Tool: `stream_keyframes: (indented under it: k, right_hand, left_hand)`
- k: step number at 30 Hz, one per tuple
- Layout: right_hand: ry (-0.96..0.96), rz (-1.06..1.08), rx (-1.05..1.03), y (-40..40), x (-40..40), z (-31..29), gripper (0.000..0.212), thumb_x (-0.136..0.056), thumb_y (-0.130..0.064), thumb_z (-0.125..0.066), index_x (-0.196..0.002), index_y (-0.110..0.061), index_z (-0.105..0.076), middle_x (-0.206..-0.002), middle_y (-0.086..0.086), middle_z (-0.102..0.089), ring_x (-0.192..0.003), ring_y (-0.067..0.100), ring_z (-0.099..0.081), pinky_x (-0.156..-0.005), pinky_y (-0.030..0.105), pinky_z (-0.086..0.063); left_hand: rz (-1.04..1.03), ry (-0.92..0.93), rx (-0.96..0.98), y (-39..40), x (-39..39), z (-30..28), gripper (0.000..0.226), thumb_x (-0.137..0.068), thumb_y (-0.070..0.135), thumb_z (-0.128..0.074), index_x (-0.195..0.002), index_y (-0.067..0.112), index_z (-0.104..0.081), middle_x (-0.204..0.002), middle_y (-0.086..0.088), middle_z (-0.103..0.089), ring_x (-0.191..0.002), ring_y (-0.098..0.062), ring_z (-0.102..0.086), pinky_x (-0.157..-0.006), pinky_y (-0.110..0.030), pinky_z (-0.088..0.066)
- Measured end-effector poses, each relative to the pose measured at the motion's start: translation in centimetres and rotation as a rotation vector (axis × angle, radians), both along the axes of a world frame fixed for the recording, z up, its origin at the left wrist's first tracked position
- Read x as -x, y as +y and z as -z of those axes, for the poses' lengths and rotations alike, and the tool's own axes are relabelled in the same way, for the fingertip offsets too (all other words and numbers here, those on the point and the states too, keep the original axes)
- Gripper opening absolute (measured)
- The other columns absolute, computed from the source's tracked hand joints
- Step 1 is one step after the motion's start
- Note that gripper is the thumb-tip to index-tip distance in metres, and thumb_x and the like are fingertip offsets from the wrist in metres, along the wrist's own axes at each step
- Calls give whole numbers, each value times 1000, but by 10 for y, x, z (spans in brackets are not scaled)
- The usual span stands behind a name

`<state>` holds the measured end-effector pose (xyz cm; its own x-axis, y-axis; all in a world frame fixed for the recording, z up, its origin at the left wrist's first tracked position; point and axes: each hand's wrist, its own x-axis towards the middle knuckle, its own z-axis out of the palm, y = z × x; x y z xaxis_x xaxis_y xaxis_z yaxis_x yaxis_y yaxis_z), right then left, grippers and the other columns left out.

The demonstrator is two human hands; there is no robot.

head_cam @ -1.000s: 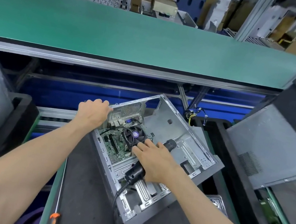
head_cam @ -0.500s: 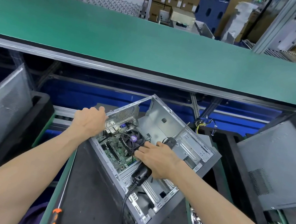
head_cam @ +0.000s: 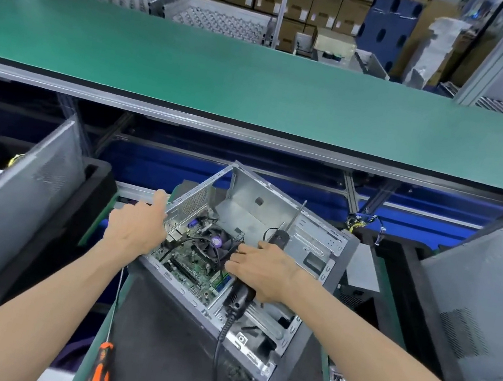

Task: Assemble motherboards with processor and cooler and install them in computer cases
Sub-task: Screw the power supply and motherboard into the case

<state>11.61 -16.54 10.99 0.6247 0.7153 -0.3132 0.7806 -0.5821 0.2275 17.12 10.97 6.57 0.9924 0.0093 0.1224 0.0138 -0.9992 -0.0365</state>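
Left hand has shifted since a second ago — then its fingers were curled over the rear top corner of the computer case, now they lie extended along that corner's outer wall, thumb toward the opening, not clamped on anything. Case itself has swung a little and sits more squarely under the camera.

Right hand is inside the case, over its middle, grasping the black electric screwdriver; fingers wrap the tool body, fingertips just beside the cooler fan. Tool bit points up and away toward the case's far wall; coiled cord runs out over the case's near edge.

Motherboard lies flat in the left half of the case, cooler fan mounted on it, a black cable looping over the fan.

Case rests open side up, turned on a diagonal, on a dark mat. Orange-handled screwdriver lies at the mat's edge, near-left of the case. Grey case panels stand tilted on either side of the case — green conveyor belt beyond it.
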Motion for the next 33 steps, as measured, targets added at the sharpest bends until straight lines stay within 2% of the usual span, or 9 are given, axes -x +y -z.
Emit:
stream_keyframes:
  k: [5,13,15,17,20,22,24,29,33]
  right_hand:
    - [-14,-77,67,-13,-24,-7,47,-92,-30,-72,-132,-24,-48,-134,-9,-55,-134,16,-41,-112,42,-39]
    - [-78,-280,146,-37,-57,-15,46,-91,-12,-67,-132,-23,-48,-132,-1,-56,-124,25,-43,-107,40,-37]
    - [-109,-304,152,-48,-57,-11,49,-90,-10,-68,-132,-26,-47,-132,-2,-56,-125,25,-43,-111,44,-36]
    - [-124,-292,117,-61,-56,-7,48,-91,-9,-68,-130,-28,-49,-131,-3,-58,-127,26,-44,-113,47,-33]
    - [-139,-241,88,-70,-51,-2,44,-94,-8,-63,-130,-29,-51,-134,-2,-57,-133,26,-42,-118,53,-25]
    - [-124,-207,89,-70,-47,-1,46,-95,-6,-60,-133,-29,-50,-138,-2,-54,-137,26,-37,-119,58,-21]
    - [-111,-168,73,-70,-42,-2,48,-95,-4,-59,-135,-28,-49,-142,-2,-50,-140,26,-32,-115,63,-23]
    - [-74,-85,10,-75,-31,-2,50,-97,-7,-59,-141,-26,-43,-156,-1,-37,-143,25,-26,-94,43,-42]
    - [-18,-25,-15,-80,-25,2,88,-88,11,-58,-160,-23,-21,-166,-1,-20,-152,21,-14,-101,34,-43]
  left_hand:
    - [-39,23,33,-7,12,-3,57,-87,21,-52,-132,21,-18,-60,1,-48,-50,-22,-42,-50,-31,-30]
    - [-100,50,12,-32,41,-2,74,-83,10,-48,-147,26,-16,-63,1,-36,-51,-19,-36,-43,-28,-22]
    - [-90,27,54,-41,49,-2,71,-82,10,-48,-145,26,-18,-62,2,-33,-53,-22,-36,-43,-29,-20]
    - [-59,-20,214,-30,62,8,45,-88,17,-47,-128,27,-30,-60,-1,-43,-49,-25,-37,-45,-32,-33]
    - [-339,-149,669,11,102,48,22,-95,44,-46,-113,35,-40,-95,-10,-67,-79,-38,-62,-76,-50,-52]
    - [-525,77,598,22,144,94,44,-98,47,-47,-140,36,-40,-139,-15,-54,-126,-45,-48,-105,-57,-38]
    - [-544,322,523,13,165,128,57,-103,31,-40,-157,39,-23,-155,-4,-42,-147,-37,-25,-116,-58,-20]
    - [-492,263,801,15,168,131,67,-93,1,-45,-156,20,-32,-163,-8,-26,-145,-32,-30,-116,-48,-26]
    - [-499,257,929,14,169,119,69,-86,-12,-48,-152,5,-38,-154,-18,-36,-140,-32,-39,-117,-41,-29]
